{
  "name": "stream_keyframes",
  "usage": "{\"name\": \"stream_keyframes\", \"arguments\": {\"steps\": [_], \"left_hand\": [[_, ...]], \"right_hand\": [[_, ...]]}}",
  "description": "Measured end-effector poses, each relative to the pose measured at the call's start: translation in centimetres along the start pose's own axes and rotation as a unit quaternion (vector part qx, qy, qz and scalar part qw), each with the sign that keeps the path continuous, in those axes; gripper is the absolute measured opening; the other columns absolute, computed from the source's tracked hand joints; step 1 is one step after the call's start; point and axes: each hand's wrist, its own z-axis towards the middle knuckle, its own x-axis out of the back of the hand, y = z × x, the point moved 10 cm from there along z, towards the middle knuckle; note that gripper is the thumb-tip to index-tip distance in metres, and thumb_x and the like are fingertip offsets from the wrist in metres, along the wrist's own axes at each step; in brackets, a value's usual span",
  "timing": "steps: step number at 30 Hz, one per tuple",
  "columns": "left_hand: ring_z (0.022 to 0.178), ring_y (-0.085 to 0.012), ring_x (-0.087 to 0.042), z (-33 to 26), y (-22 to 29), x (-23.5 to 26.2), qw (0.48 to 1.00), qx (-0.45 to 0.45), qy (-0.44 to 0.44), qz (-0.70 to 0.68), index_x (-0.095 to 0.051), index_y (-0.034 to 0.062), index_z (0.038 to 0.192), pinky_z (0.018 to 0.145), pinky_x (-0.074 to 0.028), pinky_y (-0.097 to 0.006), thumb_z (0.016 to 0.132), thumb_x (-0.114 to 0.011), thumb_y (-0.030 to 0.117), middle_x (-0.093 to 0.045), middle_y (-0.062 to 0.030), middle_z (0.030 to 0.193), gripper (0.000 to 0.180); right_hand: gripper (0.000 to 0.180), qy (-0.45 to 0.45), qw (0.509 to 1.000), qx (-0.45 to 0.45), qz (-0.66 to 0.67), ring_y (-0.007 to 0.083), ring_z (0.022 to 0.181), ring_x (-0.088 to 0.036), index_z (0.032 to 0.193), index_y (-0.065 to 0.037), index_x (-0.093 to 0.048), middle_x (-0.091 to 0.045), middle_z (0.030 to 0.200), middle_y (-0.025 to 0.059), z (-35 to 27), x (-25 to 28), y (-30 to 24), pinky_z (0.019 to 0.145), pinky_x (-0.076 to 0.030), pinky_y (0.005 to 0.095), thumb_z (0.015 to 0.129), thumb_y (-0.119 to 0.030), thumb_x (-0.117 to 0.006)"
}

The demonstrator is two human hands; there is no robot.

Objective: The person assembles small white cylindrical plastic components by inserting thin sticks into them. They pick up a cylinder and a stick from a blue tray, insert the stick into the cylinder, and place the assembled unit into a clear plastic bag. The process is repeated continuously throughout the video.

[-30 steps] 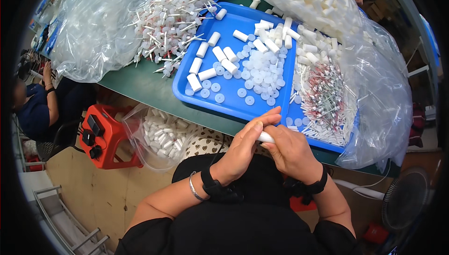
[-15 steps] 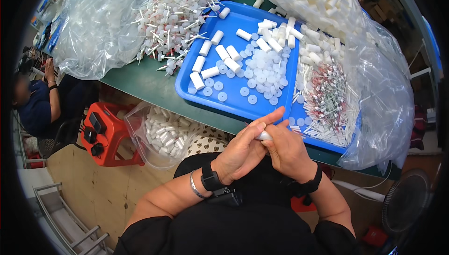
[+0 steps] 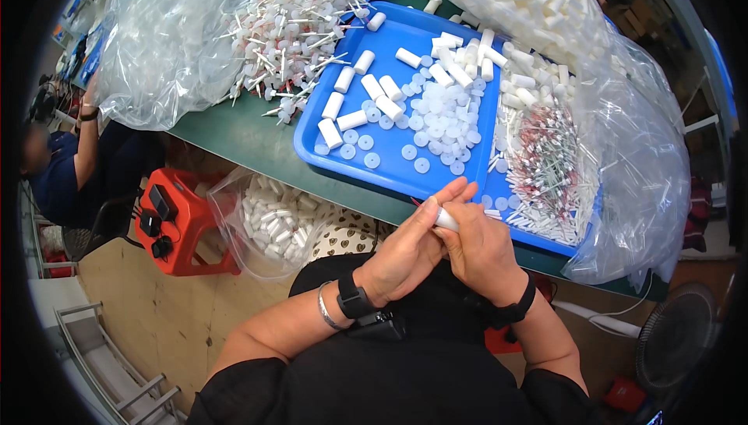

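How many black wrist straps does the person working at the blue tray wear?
2: one strap around the left wrist, beside a silver bangle; another strap around the right wrist.

A flat tan floor (image 3: 179,324) is being partly hidden by a green-topped table (image 3: 249,154) — and by a red plastic stool (image 3: 181,259).

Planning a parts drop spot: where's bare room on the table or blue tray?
Bare: green table strip bordered by left plastic bag, stick heap and blue tray; tray's far end, between white cylinders and far rim. Crowded: tray's right half, piled with discs and cylinders, and the right-hand tray, heaped with small sticks.
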Motion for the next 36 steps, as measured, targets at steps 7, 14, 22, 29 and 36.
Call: {"name": "stream_keyframes", "arguments": {"steps": [7,14,22,29,36], "left_hand": [[0.149,-0.0338,-0.032,-0.1,-0.3,0.4,0.998,-0.012,0.033,-0.044,-0.018,0.0119,0.162,0.122,-0.032,-0.050,0.109,-0.031,0.052,-0.027,-0.0120,0.164,0.067],[0.146,-0.0331,-0.038,-0.3,0.8,0.9,0.996,-0.024,0.045,0.072,-0.018,0.0108,0.162,0.120,-0.034,-0.048,0.108,-0.026,0.055,-0.029,-0.0139,0.163,0.069],[0.146,-0.0305,-0.038,-0.9,2.6,1.0,0.997,0.015,0.053,0.060,-0.025,0.0046,0.159,0.119,-0.035,-0.046,0.111,-0.025,0.051,-0.032,-0.0147,0.163,0.067],[0.137,-0.0307,-0.050,-1.1,1.7,2.0,0.990,0.015,0.058,0.130,-0.046,0.0017,0.145,0.114,-0.042,-0.045,0.113,-0.031,0.036,-0.041,-0.0169,0.157,0.050],[0.102,-0.0248,-0.063,-4.0,5.2,4.2,0.960,-0.116,0.164,0.194,-0.054,0.0031,0.092,0.097,-0.050,-0.041,0.111,-0.037,0.025,-0.068,-0.0200,0.112,0.033]], "right_hand": [[0.027,-0.008,0.997,-0.071,0.008,0.0340,0.073,-0.068,0.118,0.000,-0.055,-0.065,0.092,0.0170,0.3,-1.2,-0.3,0.058,-0.054,0.0427,0.095,-0.009,-0.065],[0.027,-0.043,0.974,-0.149,0.164,0.0377,0.084,-0.068,0.123,0.000,-0.050,-0.066,0.100,0.0198,0.1,-1.9,0.8,0.069,-0.052,0.0452,0.101,-0.012,-0.059],[0.037,-0.193,0.615,-0.395,0.655,0.0057,0.051,-0.041,0.118,-0.002,-0.056,-0.055,0.080,0.0026,-2.6,-6.6,2.4,0.047,-0.033,0.0209,0.110,-0.036,-0.045],[0.041,-0.249,0.711,-0.355,0.554,0.0064,0.055,-0.041,0.113,0.001,-0.059,-0.054,0.076,-0.0003,-2.5,-7.3,2.1,0.049,-0.037,0.0239,0.111,-0.037,-0.043],[0.026,-0.260,0.950,-0.109,0.137,0.0405,0.076,-0.068,0.114,-0.003,-0.063,-0.070,0.091,0.0198,0.4,-4.8,-1.6,0.064,-0.052,0.0472,0.099,-0.025,-0.064]]}}
